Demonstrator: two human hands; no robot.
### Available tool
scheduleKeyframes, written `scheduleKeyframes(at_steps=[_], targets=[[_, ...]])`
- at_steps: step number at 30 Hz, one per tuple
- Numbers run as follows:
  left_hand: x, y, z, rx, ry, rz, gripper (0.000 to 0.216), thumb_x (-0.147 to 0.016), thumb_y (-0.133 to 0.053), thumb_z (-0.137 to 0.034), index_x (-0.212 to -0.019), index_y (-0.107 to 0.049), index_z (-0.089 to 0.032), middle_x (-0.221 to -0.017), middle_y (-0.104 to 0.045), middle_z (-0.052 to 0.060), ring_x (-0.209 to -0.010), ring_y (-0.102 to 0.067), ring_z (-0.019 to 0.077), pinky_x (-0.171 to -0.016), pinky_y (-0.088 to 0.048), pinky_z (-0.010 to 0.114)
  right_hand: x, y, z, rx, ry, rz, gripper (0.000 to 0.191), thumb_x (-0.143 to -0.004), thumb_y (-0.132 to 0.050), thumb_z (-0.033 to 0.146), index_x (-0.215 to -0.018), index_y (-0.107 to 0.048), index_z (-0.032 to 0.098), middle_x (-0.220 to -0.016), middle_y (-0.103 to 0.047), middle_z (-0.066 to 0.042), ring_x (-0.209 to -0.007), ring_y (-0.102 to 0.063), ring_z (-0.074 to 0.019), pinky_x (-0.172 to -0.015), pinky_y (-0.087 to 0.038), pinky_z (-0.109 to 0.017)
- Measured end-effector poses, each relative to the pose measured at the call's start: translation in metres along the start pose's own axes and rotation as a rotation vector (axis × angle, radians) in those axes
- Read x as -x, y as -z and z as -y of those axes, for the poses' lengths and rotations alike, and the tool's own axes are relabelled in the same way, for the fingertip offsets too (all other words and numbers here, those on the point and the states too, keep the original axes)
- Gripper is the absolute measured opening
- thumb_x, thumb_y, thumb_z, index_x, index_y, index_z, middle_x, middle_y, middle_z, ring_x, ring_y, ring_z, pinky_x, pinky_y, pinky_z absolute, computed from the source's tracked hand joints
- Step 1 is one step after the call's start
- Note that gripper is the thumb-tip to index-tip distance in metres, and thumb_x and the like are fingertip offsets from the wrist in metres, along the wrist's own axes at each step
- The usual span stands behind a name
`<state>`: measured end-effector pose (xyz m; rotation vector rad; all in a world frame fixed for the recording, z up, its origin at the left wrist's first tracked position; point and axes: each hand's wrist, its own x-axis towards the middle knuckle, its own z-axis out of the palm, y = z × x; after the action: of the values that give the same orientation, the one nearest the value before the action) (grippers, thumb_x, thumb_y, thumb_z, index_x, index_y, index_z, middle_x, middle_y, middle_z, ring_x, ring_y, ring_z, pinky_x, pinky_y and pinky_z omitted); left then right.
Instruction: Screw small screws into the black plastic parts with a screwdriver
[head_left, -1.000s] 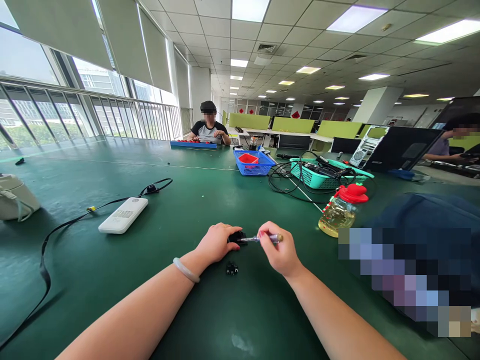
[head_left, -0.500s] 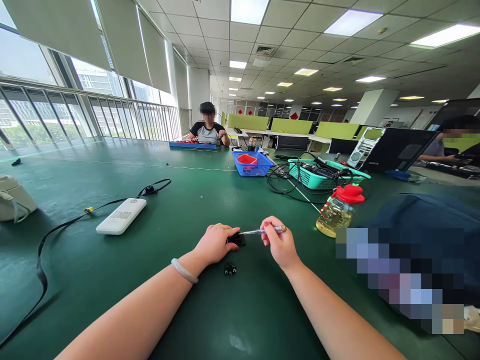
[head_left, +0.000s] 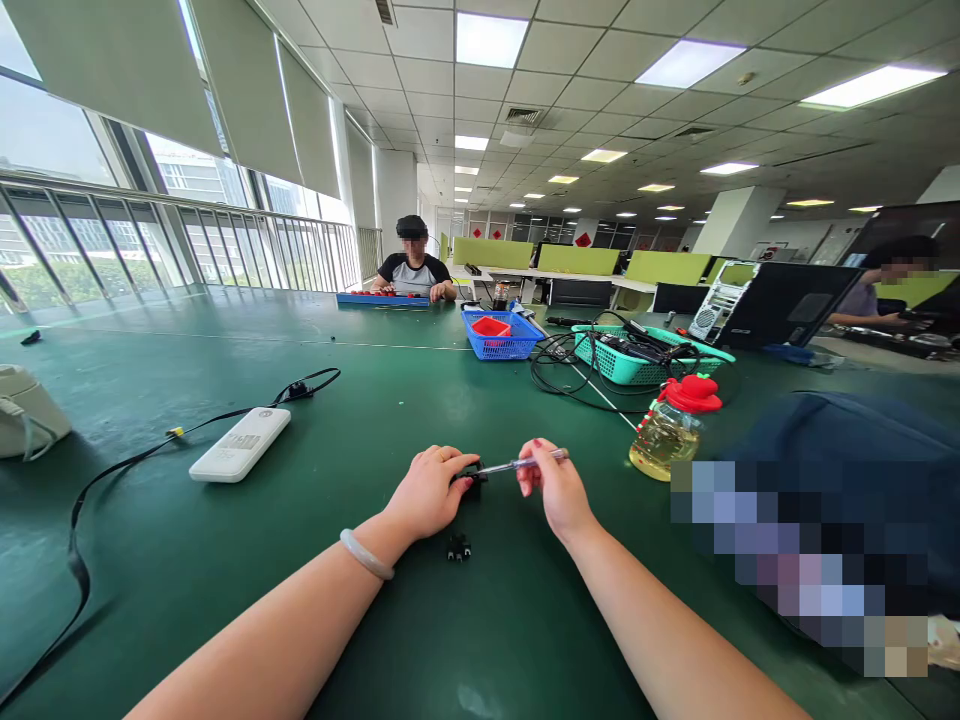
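Observation:
My left hand [head_left: 429, 490] is closed on a small black plastic part [head_left: 477, 478], pinching it between thumb and fingers at the tabletop; the fingers cover some of it. In my right hand [head_left: 551, 483] is a slim screwdriver [head_left: 517, 464] with a clear handle, held between thumb and fingers. Its shaft points left, and the tip meets the black part; the exact contact spot is too small to make out. Closer to me, a second small black piece [head_left: 458, 547] with shiny metal bits lies apart from both hands on the green tabletop [head_left: 360, 400].
A white power bank [head_left: 240, 444] and a black strap [head_left: 124, 465] lie left. Ahead are a blue basket [head_left: 501, 345] and a teal basket [head_left: 630, 370] with cables. A red-lidded bottle [head_left: 667, 440] and a dark bag [head_left: 862, 470] stand right. Two people sit further off.
The black part in my left hand has tilted up from lying flatter. The screwdriver has shifted slightly left with my right hand. The person across has lowered a hand to the table.

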<state>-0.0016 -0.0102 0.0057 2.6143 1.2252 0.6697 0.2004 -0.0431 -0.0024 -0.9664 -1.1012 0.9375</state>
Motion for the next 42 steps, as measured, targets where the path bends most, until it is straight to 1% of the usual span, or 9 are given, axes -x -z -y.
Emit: scheduleKeyframes(at_steps=[3,8,13,17,21,27,32,37,42], targets=[[0.000,-0.001,0.005,-0.103,0.159,-0.055,0.045,-0.095,-0.042,-0.023,-0.138,-0.050,-0.025,-0.118,-0.063,0.009,-0.107,-0.054,0.0253,-0.098,-0.041,0.041,-0.007,0.008,-0.002,-0.198,-0.058,-0.192,0.040,-0.076,-0.064,0.057,-0.066,-0.055,0.020,-0.046,-0.051,0.004,-0.038,-0.042,-0.0083,-0.039,-0.034,-0.022],[0.004,-0.002,0.010,-0.299,0.291,0.071,0.046,-0.092,-0.039,-0.021,-0.133,-0.056,-0.034,-0.112,-0.060,0.012,-0.102,-0.054,0.0298,-0.088,-0.042,0.045,-0.011,0.015,-0.006,-0.285,-0.168,-0.210,0.038,-0.073,-0.068,0.054,-0.063,-0.056,0.019,-0.044,-0.050,0.003,-0.036,-0.040,-0.0072,-0.037,-0.032,-0.020],[0.005,-0.003,0.006,-0.319,0.260,0.044,0.035,-0.091,-0.043,-0.025,-0.112,-0.071,-0.024,-0.118,-0.058,0.015,-0.109,-0.054,0.0322,-0.094,-0.042,0.048,-0.015,0.018,-0.012,-0.285,-0.222,-0.151,0.041,-0.076,-0.066,0.055,-0.060,-0.054,0.019,-0.041,-0.048,0.004,-0.033,-0.035,-0.0065,-0.034,-0.027,-0.020],[0.001,-0.007,0.007,-0.040,0.235,0.039,0.033,-0.089,-0.042,-0.019,-0.104,-0.071,-0.016,-0.124,-0.059,0.013,-0.116,-0.055,0.0248,-0.106,-0.040,0.037,-0.021,0.023,-0.020,-0.296,-0.231,-0.139,0.043,-0.076,-0.065,0.057,-0.058,-0.052,0.020,-0.038,-0.044,0.004,-0.031,-0.031,-0.0060,-0.033,-0.023,-0.020],[0.003,-0.006,0.004,0.060,0.168,0.084,0.037,-0.096,-0.036,-0.032,-0.115,-0.065,-0.021,-0.124,-0.064,0.006,-0.123,-0.054,0.0201,-0.110,-0.039,0.033,-0.026,0.023,-0.027,-0.267,-0.194,-0.129,0.046,-0.077,-0.063,0.059,-0.056,-0.049,0.021,-0.034,-0.039,0.006,-0.028,-0.024,-0.0051,-0.032,-0.019,-0.020],[0.018,0.000,-0.017,-0.029,0.149,0.202,0.055,-0.097,-0.031,-0.055,-0.137,-0.051,-0.022,-0.143,-0.053,0.008,-0.143,-0.032,0.0316,-0.117,-0.025,0.051,-0.029,0.021,-0.030,-0.249,-0.183,-0.150,0.049,-0.078,-0.060,0.060,-0.053,-0.046,0.021,-0.031,-0.036,0.007,-0.026,-0.020,-0.0045,-0.031,-0.014,-0.019],[0.030,0.010,-0.033,-0.058,0.142,0.264,0.064,-0.096,-0.027,-0.059,-0.150,-0.034,-0.026,-0.143,-0.053,0.010,-0.141,-0.034,0.0357,-0.113,-0.029,0.053,-0.029,0.022,-0.032,-0.248,-0.179,-0.199,0.049,-0.079,-0.060,0.060,-0.053,-0.045,0.021,-0.031,-0.037,0.006,-0.027,-0.022,-0.0049,-0.030,-0.014,-0.018],[0.036,0.018,-0.035,-0.079,0.046,0.280,0.080,-0.079,-0.050,-0.074,-0.145,-0.041,-0.031,-0.152,-0.042,0.008,-0.136,-0.038,0.0371,-0.112,-0.029,0.056,-0.027,0.025,-0.032,-0.268,-0.163,-0.218,0.049,-0.080,-0.058,0.061,-0.055,-0.046,0.021,-0.033,-0.036,0.007,-0.027,-0.022,-0.0048,-0.031,-0.016,-0.019],[0.032,0.014,-0.025,-0.075,0.099,0.215,0.060,-0.082,-0.060,-0.051,-0.138,-0.050,-0.032,-0.136,-0.059,0.005,-0.125,-0.049,0.0322,-0.106,-0.036,0.052,-0.027,0.026,-0.030,-0.268,-0.147,-0.211,0.050,-0.080,-0.057,0.063,-0.055,-0.044,0.021,-0.033,-0.035,0.007,-0.027,-0.022,-0.0051,-0.031,-0.015,-0.019]])
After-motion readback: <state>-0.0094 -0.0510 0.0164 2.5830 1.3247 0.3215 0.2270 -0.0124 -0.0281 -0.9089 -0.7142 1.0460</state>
